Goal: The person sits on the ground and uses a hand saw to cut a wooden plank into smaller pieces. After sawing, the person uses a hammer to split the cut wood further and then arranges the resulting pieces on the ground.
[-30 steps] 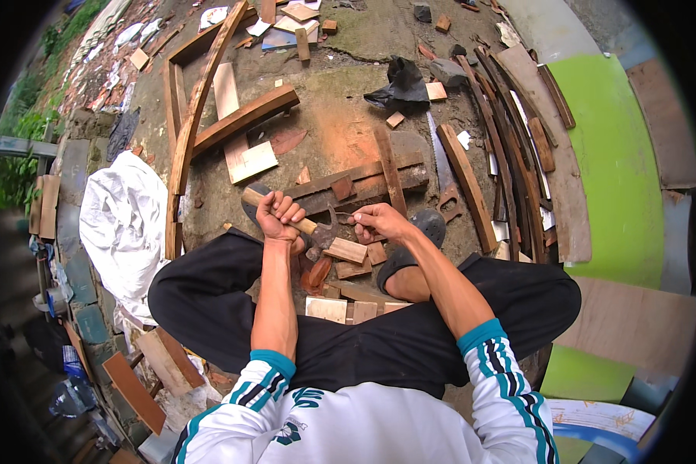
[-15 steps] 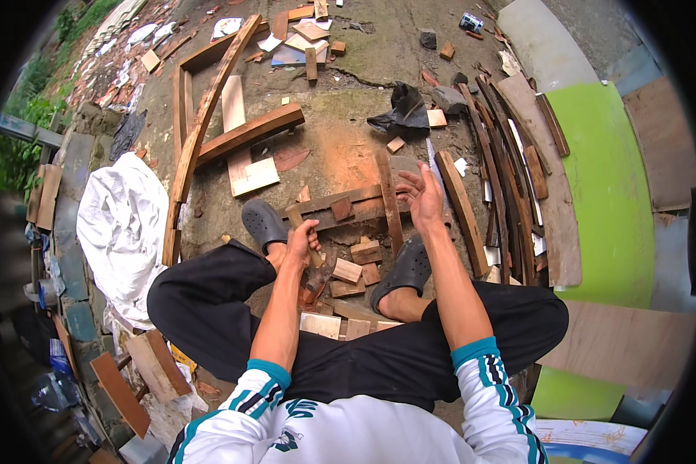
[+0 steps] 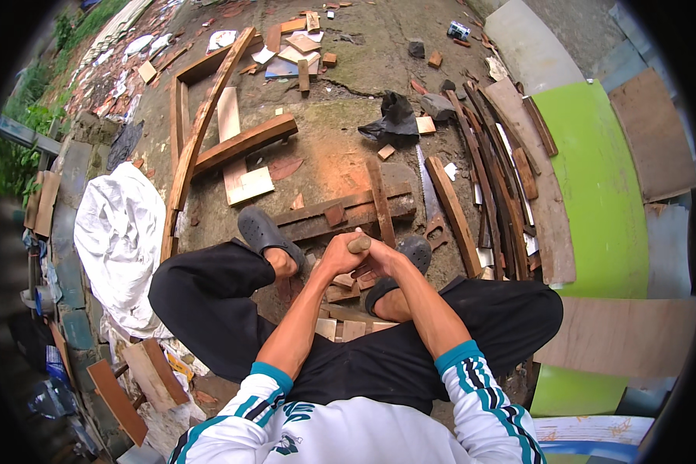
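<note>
Just in front of my lap, my left hand (image 3: 339,254) and my right hand (image 3: 382,257) are brought together, closed around a hammer (image 3: 359,244). Only the rounded end of its wooden handle shows between them; the head is hidden. Beyond the hands a dark wooden beam (image 3: 298,222) lies crosswise, bearing a small block (image 3: 334,215). A narrow wooden strip (image 3: 380,203) stands against that beam, close to my right hand. Several wood offcuts (image 3: 342,293) lie below the hands, between my feet.
A handsaw (image 3: 435,220) lies right of the beam, beside a thick timber (image 3: 452,209) and several dark strips (image 3: 510,205). Timber pieces (image 3: 243,145) cross at the left, near a white sack (image 3: 120,247). Black plastic (image 3: 394,120) lies ahead; a green panel (image 3: 595,185) flanks the right.
My right hand, open and apart before, has come down and left to meet the left hand. My left hand has shifted right with the hammer, whose head is now out of sight.
</note>
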The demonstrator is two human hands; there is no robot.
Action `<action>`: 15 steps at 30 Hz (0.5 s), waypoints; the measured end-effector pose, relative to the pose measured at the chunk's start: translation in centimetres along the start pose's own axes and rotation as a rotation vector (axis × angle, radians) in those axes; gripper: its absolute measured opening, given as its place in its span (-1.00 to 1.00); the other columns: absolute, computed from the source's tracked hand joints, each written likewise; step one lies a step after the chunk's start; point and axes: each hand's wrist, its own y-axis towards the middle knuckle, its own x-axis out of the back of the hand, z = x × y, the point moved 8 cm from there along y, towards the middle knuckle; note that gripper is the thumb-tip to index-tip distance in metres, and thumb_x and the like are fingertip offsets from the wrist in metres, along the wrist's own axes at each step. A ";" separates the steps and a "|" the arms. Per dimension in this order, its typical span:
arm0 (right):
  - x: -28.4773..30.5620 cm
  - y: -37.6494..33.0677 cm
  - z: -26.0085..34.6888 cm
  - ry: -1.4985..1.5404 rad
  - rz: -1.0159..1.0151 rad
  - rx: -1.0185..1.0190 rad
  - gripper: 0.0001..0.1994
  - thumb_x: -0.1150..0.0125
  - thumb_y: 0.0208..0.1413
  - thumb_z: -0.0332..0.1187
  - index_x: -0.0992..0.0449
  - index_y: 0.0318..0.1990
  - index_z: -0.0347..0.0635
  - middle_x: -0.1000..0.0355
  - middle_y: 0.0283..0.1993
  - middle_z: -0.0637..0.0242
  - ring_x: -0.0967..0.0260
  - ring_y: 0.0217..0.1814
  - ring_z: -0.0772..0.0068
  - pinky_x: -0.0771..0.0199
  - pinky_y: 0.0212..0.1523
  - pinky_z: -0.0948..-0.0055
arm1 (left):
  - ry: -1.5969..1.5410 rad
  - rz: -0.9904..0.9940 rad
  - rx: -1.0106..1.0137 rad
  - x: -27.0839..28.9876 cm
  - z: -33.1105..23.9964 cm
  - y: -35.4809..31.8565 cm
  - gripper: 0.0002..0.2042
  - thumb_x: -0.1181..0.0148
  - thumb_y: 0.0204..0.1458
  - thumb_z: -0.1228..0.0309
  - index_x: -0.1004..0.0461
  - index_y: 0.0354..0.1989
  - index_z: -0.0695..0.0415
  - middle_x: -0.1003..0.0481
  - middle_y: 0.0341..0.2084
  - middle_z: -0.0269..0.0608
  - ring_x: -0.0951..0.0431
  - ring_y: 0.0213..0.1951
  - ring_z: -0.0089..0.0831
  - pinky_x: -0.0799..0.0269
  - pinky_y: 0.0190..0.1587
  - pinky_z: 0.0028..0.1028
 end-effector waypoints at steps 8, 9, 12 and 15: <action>5.7 1.8 -3.5 0.434 0.200 0.071 -0.63 -0.27 0.23 -0.03 -0.57 -0.16 -0.21 -0.60 -0.21 0.21 -0.56 -0.25 0.32 -0.58 -0.14 0.33 | 0.211 0.222 -0.434 -7.6 -7.0 -1.5 -0.77 -0.38 -0.31 0.43 -0.57 -0.38 0.10 -0.57 -0.44 -0.02 -0.58 -0.22 0.03 -0.46 -0.20 -0.10; 5.7 1.4 -3.6 0.438 0.203 0.073 -0.63 -0.26 0.23 -0.03 -0.57 -0.17 -0.21 -0.60 -0.22 0.21 -0.56 -0.25 0.32 -0.58 -0.15 0.32 | 0.193 0.211 -0.489 -7.8 -7.6 -1.9 -0.76 -0.37 -0.31 0.44 -0.58 -0.36 0.09 -0.58 -0.41 -0.04 -0.58 -0.19 0.03 -0.47 -0.17 -0.10; 5.4 0.0 -3.7 0.409 0.140 0.072 -0.65 -0.26 0.23 -0.05 -0.57 -0.18 -0.21 -0.60 -0.24 0.21 -0.56 -0.28 0.31 -0.59 -0.18 0.31 | 0.233 0.275 -0.534 -8.9 -6.9 -2.4 -0.74 -0.36 -0.28 0.47 -0.60 -0.30 0.08 -0.59 -0.34 -0.06 -0.57 -0.13 0.03 -0.47 -0.11 -0.12; 5.0 -1.4 -3.9 0.384 0.050 0.075 -0.67 -0.25 0.24 -0.07 -0.56 -0.20 -0.21 -0.60 -0.25 0.22 -0.56 -0.31 0.31 -0.59 -0.21 0.29 | 0.233 0.385 -0.472 -9.4 -6.0 -2.6 -0.73 -0.35 -0.26 0.48 -0.60 -0.28 0.11 -0.59 -0.30 -0.02 -0.58 -0.13 0.04 -0.48 -0.08 -0.13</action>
